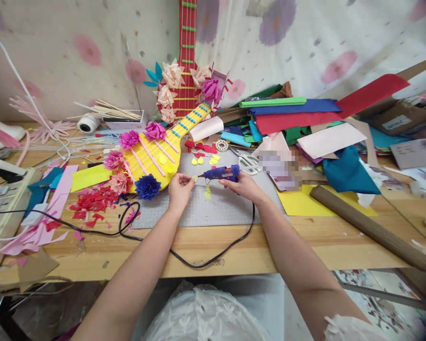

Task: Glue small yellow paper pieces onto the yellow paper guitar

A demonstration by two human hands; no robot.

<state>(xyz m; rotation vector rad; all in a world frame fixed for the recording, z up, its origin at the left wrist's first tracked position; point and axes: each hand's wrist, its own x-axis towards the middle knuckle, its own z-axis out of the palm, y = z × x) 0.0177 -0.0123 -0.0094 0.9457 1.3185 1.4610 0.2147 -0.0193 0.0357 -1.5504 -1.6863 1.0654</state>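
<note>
My right hand (244, 185) is wrapped round a blue hot glue gun (220, 173), its nozzle pointing left. At the nozzle tip, my left hand (181, 187) pinches a small yellow paper petal (195, 178). Just left of that hand lies a yellow paper lute (152, 158) with pink strips and paper flowers, among them a dark blue flower (148, 187). More yellow petals (208, 193) rest on the grey cutting mat (213, 215) under and behind the glue gun. From the gun's handle a black cord (199, 266) loops across the table's front.
Behind stands a red paper instrument (187, 47) with pale flowers. Scissors (250, 163) lie right of the glue gun, near coloured paper rolls (294, 109) and a brown tube (369, 227). Red paper scraps (94, 201) and a power strip (2, 222) are at left.
</note>
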